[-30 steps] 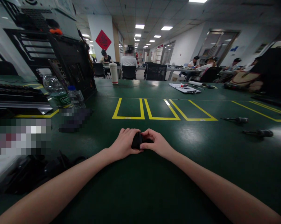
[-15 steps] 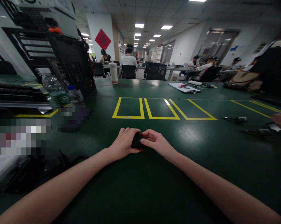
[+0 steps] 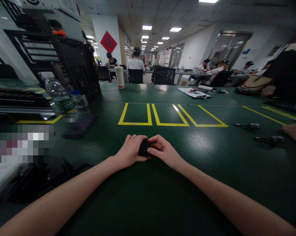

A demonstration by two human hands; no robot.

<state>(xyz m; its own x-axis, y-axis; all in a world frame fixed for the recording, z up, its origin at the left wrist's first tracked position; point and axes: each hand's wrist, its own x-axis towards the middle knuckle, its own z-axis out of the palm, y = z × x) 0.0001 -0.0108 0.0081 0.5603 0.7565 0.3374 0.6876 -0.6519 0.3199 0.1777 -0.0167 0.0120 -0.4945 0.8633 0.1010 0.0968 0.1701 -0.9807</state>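
A small black object with a rounded outline is between my two hands, low over the green table. Its kind cannot be made out, since fingers cover much of it. My left hand wraps it from the left, thumb below and fingers over the top. From the right, the thumb and bent fingers of my right hand pinch its side. Yellow tape outlines lie on the table just beyond both hands.
Two screwdriver-like tools lie at right, near another person's hand. Plastic bottles and a black metal frame stand at left. Farther back are a white cup and a clipboard. Dark items lie beside my left forearm.
My right hand has shifted very slightly against the black object. At the right edge, the other person's hand has moved a little. My left hand stays in place.
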